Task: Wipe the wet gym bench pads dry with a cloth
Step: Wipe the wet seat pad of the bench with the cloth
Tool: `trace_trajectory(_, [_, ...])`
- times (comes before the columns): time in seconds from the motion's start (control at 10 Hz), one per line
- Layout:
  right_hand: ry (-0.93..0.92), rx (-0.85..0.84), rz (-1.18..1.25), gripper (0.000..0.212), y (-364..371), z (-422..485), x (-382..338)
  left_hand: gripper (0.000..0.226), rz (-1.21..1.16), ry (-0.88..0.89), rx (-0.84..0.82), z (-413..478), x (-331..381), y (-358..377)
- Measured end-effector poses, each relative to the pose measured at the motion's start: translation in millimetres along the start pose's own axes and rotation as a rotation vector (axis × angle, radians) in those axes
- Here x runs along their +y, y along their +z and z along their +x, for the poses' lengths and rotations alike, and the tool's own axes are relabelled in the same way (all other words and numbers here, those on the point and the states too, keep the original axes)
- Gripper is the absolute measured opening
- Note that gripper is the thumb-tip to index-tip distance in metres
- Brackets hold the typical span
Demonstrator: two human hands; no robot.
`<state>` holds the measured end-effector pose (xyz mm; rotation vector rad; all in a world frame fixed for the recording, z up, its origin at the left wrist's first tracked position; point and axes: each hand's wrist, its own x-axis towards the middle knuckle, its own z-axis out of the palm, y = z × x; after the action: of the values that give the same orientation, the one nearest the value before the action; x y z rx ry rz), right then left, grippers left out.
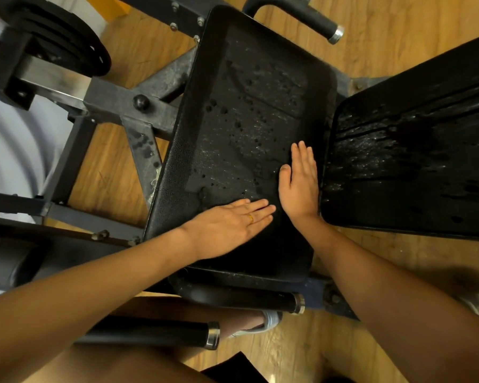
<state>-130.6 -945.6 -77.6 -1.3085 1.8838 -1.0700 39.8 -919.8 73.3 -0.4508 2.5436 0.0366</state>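
Fingers [257,208] flat and straight on the left hand [227,222], pressed together, palm down, gripping nothing. A ring [250,217] shows on one of them. The right hand [300,183] is the same: fingers stretched out side by side, thumb tucked alongside, palm flat on the vinyl.

Closest in, a bare knee fills the bottom edge. Above it sits a black foam handle [155,331] with a chrome end cap. A second handle [246,298] lies just under the pad's near rim, and a sandalled foot [268,320] shows on the wooden floor [111,175] between them.

Now the seat pad [233,120], dead centre. Both hands rest on its near end: the left lies across it pointing right, the right runs along its right edge pointing away. The left fingertips are just beside the heel of the right hand; touching or not, I cannot tell. Beyond the hands the pad is beaded with droplets and a wet sheen.

Off to the right, just past a narrow gap, the back pad [412,150] glistens with streaks of water.

To the left, the steel frame [138,106] is spotted with drops too. Farther back there are stacked weight plates [67,37] at top left and a curved handle [315,20] at the top.
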Motion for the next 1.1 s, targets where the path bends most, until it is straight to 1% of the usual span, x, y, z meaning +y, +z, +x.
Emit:
trace_trajectory(0.1, [-0.010,-0.018,-0.004,0.055,0,2,1,0.061,0.010,-0.021,-0.022,15,5,5])
trace_trajectory(0.2, [-0.008,-0.048,-0.003,0.055,-2,3,1,0.064,-0.012,-0.105,0.027,9,9,3])
trace_trajectory(0.3, [-0.022,-0.083,-0.015,0.055,-7,3,2,0.066,-0.020,-0.145,0.018,-2,13,1])
trace_trajectory(0.4, [-0.036,-0.102,-0.017,0.055,-10,3,3,0.065,-0.017,-0.113,-0.011,-10,10,-1])
trace_trajectory(0.5, [-0.035,-0.109,-0.013,0.055,-10,3,3,0.062,-0.023,-0.124,-0.039,-6,10,-6])
trace_trajectory(0.6, [-0.036,-0.098,-0.015,0.055,-8,4,4,0.062,0.042,-0.140,-0.103,10,18,-12])
trace_trajectory(0.7, [-0.042,-0.077,-0.034,0.055,-4,3,5,0.061,0.069,-0.160,-0.077,18,22,-9])
trace_trajectory(0.8, [-0.036,-0.078,-0.035,0.055,-4,3,6,0.059,0.094,-0.174,-0.009,10,26,-1])
trace_trajectory(0.9, [-0.032,-0.080,-0.031,0.055,-5,4,6,0.062,0.109,-0.206,-0.041,-11,25,-1])
trace_trajectory(1.0, [-0.032,-0.073,-0.030,0.055,-5,3,5,0.072,0.119,-0.278,-0.015,-43,15,-8])
trace_trajectory(1.1, [-0.029,-0.070,-0.026,0.055,-5,2,4,0.088,0.132,-0.420,0.102,-71,0,-12])
